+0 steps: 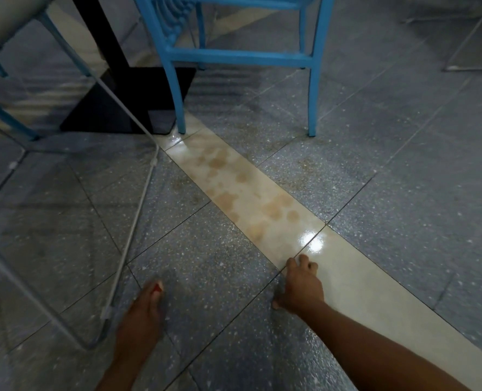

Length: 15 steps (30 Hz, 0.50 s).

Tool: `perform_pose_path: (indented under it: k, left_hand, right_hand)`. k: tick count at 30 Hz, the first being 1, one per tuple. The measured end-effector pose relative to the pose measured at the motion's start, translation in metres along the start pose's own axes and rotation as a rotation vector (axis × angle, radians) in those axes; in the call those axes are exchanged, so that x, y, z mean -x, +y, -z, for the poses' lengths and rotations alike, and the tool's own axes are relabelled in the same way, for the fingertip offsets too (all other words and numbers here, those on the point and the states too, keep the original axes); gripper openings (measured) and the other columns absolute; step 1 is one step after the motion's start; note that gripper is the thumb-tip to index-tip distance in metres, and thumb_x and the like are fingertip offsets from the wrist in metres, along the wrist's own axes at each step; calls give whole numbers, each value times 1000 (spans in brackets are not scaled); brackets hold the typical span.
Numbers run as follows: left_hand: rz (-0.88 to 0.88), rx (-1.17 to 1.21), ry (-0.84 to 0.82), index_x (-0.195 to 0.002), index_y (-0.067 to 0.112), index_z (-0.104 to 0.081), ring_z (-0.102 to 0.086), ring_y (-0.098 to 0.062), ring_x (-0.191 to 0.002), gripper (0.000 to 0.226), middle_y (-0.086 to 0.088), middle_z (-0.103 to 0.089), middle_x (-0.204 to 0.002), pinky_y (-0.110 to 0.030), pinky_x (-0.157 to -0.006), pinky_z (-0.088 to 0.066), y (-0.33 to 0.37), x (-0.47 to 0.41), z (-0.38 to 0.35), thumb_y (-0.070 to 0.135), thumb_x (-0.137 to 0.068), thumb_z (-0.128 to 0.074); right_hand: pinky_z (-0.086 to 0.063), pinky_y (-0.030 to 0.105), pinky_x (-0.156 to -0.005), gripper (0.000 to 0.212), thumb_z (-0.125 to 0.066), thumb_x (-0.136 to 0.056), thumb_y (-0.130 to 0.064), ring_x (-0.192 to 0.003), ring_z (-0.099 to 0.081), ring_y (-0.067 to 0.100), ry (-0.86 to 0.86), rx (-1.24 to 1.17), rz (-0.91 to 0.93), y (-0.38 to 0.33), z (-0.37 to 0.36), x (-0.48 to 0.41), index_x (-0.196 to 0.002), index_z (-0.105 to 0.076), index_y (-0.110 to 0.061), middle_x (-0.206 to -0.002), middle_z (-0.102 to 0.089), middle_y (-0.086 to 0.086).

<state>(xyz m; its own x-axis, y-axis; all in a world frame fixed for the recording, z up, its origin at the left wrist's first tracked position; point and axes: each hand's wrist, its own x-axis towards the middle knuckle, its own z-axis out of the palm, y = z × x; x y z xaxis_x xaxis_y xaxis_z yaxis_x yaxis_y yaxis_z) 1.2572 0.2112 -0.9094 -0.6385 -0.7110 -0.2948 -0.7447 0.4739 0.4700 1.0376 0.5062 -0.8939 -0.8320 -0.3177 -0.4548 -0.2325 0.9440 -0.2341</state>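
Two hands reach low over the speckled grey floor (220, 263); I read the scene from the left. At nine o'clock a grey metal chair frame (132, 235) slants down, its bent foot resting on the tiles at about seven o'clock. Beyond it, toward eleven o'clock, lies the flat black table base (115, 103). The left hand (142, 314) comes in at six o'clock, just right of that metal foot, fingers pointing toward twelve. It is smeared by motion and a small red spot (158, 287) shows at its fingertips. I cannot tell whether its grip pinches anything. At twelve o'clock stands a blue chair (242, 56), one front leg just beside the corner of the black base. From that leg a cream strip (375, 303) of tile runs diagonally toward five o'clock, marked midway with brown stains (273, 207) and a bright glare (314, 242). The right hand (300, 289) is at five o'clock of the stains, over the seam where grey tile meets the strip, just below the glare. Its grip is loose, fingers slightly bent and apart, holding nothing.
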Motion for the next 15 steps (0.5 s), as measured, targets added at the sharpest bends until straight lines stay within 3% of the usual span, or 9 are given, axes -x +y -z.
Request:
perform_pose_path:
  k: [3,4,6,8,10,13,15]
  left_hand:
    - [452,516,146,-135,7,-67,-68,-44,-119,74,-24,-71,-130,-51,-104,-52,53,-18,19,62,-101,-31]
    - [594,743,122,-136,5,-66,-68,-44,-119,69,-25,-70,-128,-52,-102,-53,73,-23,23,57,-105,-35]
    - [743,1195,-118,-143,2,-61,-63,-44,-128,60,-25,-67,-135,-56,-102,-52,112,-27,34,48,-113,-39]
    - [707,1294,-318,-139,9,-66,-60,-47,-130,64,-25,-69,-133,-66,-109,-48,155,-10,49,61,-108,-46]
    - [594,1231,-452,-128,18,-73,-65,-47,-123,64,-23,-75,-124,-69,-104,-52,196,14,72,71,-92,-65]
    - [456,1155,-599,-123,27,-75,-73,-43,-114,58,-17,-81,-117,-53,-84,-63,240,43,111,43,-70,-91]
    - [450,1144,-653,-127,28,-73,-73,-43,-115,57,-15,-81,-116,-56,-92,-62,262,59,139,24,-73,-90]
  right_hand:
    - [-41,48,-116,113,-92,-63,-53,-148,-24,35,-72,-78,-13,2,14,9,-153,-34,-19,-165,-21,11]
    - [-35,47,-120,113,-89,-66,-56,-150,-24,35,-101,-101,-21,0,23,14,-157,-31,-21,-166,-23,10]
    - [-34,42,-119,107,-85,-69,-65,-147,-35,31,-128,-237,-59,-9,49,28,-157,-36,-26,-163,-37,7]
    - [-44,39,-107,98,-84,-68,-67,-135,-51,27,-227,-624,-157,-26,87,47,-151,-47,-30,-155,-48,6]
    - [-48,41,-94,89,-83,-70,-67,-122,-56,23,-408,-941,-255,-46,130,71,-145,-51,-33,-147,-55,3]
    - [-48,46,-99,63,-79,-79,-61,-117,-63,19,-539,-1096,-270,-72,183,101,-131,-61,-31,-127,-71,-6]
    - [-48,36,-92,45,-82,-83,-47,-111,-67,18,-478,-1146,-279,-89,215,119,-119,-71,-24,-111,-78,-5]
